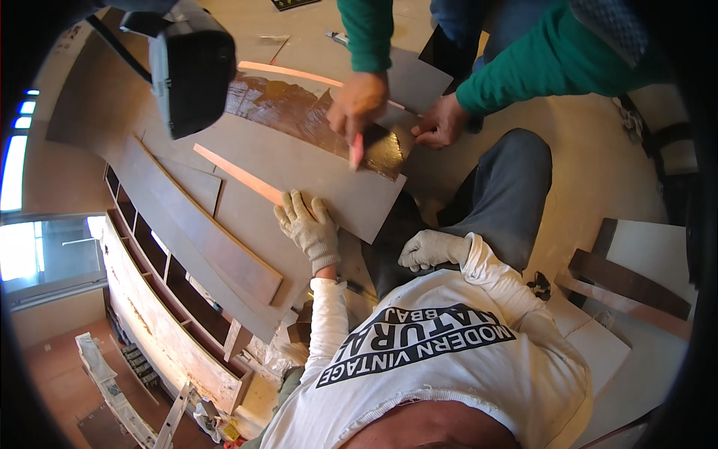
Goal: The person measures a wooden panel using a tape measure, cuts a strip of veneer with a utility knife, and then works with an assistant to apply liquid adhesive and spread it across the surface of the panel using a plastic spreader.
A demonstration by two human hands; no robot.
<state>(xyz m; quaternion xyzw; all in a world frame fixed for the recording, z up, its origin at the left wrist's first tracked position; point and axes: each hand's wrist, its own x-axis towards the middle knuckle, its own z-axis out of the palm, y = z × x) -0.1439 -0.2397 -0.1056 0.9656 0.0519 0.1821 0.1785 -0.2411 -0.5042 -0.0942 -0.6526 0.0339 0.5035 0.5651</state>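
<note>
A grey board (329, 168) lies in front of me, with a shiny brown coating (280, 105) smeared along its far part. My left hand (307, 230), in a pale knit glove, rests its stretched fingers on the near edge, beside a thin orange-brown strip (238, 173). Curled at my lap is my gloved right hand (432, 249), with nothing visible in it. Across from me, a person in green sleeves (523, 73) grips a small pinkish-red tool (357, 151), blurred, over the coating. Their other hand (443, 122) is by the board's end.
Long grey panels (187, 224) lie to the left beside a low compartmented wooden frame (168, 269). A black-framed object (191, 71) stands at the upper left. Boards and a dark curved piece (628, 283) lie at the right. A ladder (173, 415) shows lower left.
</note>
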